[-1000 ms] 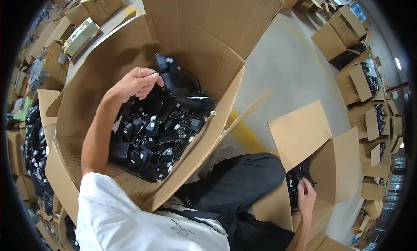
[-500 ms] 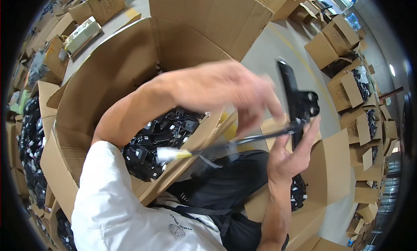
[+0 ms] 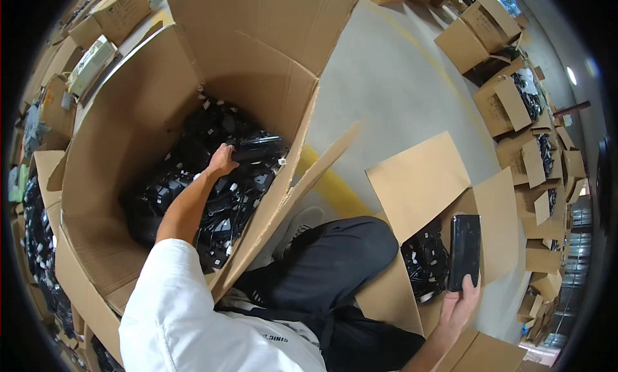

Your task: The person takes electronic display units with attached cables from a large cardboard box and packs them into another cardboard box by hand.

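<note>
My left hand (image 3: pixel 222 161) reaches deep into the large cardboard box (image 3: pixel 122 95). Its fingers are closed at the near end of a glossy, black, elongated part (image 3: pixel 259 148) lying on the heap of black parts (image 3: pixel 222 201) with cables and white connectors. At the right, my right hand (image 3: pixel 462 301) grips the lower end of a black, flat, rectangular part (image 3: pixel 465 251) by its edge. That part is held upright over the right side of a smaller open carton (image 3: pixel 418 211), where more black cabled parts (image 3: pixel 426 259) lie.
The big box's side flap (image 3: pixel 328 159) juts out between the two cartons. My bent knee (image 3: pixel 360 243) sits between them too. Open cartons (image 3: pixel 505 105) of black parts line the right side. More black parts (image 3: pixel 45 243) fill a box at the far left.
My left hand has swung left and down into the big box, leaving the cable by the right hand. My right hand has lowered the black part to the small carton; its cable no longer shows.
</note>
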The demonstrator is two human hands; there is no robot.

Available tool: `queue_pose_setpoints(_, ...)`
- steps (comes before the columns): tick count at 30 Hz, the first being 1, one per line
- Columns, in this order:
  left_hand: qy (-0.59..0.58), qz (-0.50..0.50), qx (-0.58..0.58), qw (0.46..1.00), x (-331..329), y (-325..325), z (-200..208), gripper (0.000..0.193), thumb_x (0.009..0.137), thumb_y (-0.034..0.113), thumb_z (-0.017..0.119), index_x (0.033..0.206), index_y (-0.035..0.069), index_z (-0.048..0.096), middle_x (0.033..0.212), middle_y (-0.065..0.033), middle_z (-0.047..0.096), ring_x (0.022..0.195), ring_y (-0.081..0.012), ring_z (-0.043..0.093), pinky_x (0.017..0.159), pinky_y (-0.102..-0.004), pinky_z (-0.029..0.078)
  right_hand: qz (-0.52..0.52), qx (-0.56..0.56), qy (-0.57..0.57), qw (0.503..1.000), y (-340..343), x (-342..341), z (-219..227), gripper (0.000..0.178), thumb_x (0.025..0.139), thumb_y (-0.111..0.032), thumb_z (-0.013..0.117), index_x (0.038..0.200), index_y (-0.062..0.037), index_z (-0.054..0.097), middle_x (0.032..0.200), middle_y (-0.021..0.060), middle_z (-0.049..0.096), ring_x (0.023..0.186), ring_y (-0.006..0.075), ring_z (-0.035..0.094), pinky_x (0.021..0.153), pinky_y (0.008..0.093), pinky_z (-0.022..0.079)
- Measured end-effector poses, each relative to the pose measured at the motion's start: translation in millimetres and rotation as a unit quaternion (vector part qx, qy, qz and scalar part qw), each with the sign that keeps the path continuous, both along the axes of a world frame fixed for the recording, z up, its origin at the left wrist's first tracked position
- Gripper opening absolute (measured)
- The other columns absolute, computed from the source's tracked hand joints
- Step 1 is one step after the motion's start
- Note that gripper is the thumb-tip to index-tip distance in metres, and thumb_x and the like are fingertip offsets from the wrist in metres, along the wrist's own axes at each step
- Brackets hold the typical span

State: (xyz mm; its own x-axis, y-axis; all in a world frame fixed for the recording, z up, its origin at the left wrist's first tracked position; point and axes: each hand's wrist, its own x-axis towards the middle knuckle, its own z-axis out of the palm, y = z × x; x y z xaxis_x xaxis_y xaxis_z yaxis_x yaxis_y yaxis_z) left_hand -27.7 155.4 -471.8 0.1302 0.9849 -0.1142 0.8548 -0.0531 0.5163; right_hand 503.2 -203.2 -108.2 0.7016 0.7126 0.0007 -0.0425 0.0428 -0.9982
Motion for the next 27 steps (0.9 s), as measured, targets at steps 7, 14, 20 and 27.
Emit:
queue_pose_setpoints(7, -0.387, 0.075, 0.028, 0.918, -2, -8, 257, 0.040, 0.077, 0.020, 0.079, 0.106, -0.005, 0.068, 0.090, -0.0052, 0.068, 0.077, -0.0131, 0.063, 0.072, -0.0277, 0.050, 0.028, -0.034, -0.136, 0.990, 8, -2, 7, 0.033, 0.098, -0.007, 0.059, 0.128, 0.0040, 0.052, 0.124, 0.0157, 0.063, 0.118, 0.0280, 0.061, 0.099, 0.0397, 0.055)
queue_pose_setpoints(14, -0.546, -0.125, 0.003, 0.828, 43, -69, 411, 0.054, 0.077, 0.016, 0.080, 0.121, -0.007, 0.058, 0.101, -0.0086, 0.068, 0.088, -0.0145, 0.067, 0.083, -0.0279, 0.054, 0.110, 0.243, 0.137, 0.954, 105, -102, 37, 0.043, 0.099, -0.012, 0.063, 0.136, -0.0008, 0.045, 0.129, 0.0098, 0.059, 0.116, 0.0229, 0.062, 0.101, 0.0412, 0.054)
queue_pose_setpoints(20, -0.629, -0.329, -0.222, 0.669, 185, -130, 465, 0.058, 0.079, 0.009, 0.082, 0.129, -0.004, 0.054, 0.111, -0.0074, 0.064, 0.097, -0.0135, 0.063, 0.088, -0.0288, 0.053, 0.044, 0.306, 0.005, 0.951, 118, -98, 84, 0.039, 0.099, -0.011, 0.062, 0.134, 0.0011, 0.049, 0.128, 0.0089, 0.060, 0.114, 0.0219, 0.062, 0.099, 0.0377, 0.051)
queue_pose_setpoints(27, -0.708, -0.324, -0.255, 0.573, 290, -177, 450, 0.066, 0.086, 0.020, 0.081, 0.138, 0.001, 0.044, 0.128, -0.0099, 0.052, 0.117, -0.0159, 0.054, 0.096, -0.0311, 0.049, 0.035, 0.271, -0.110, 0.955, 65, -113, 51, 0.042, 0.094, 0.010, 0.050, 0.134, -0.0001, 0.049, 0.123, 0.0051, 0.060, 0.106, 0.0139, 0.059, 0.091, 0.0269, 0.047)
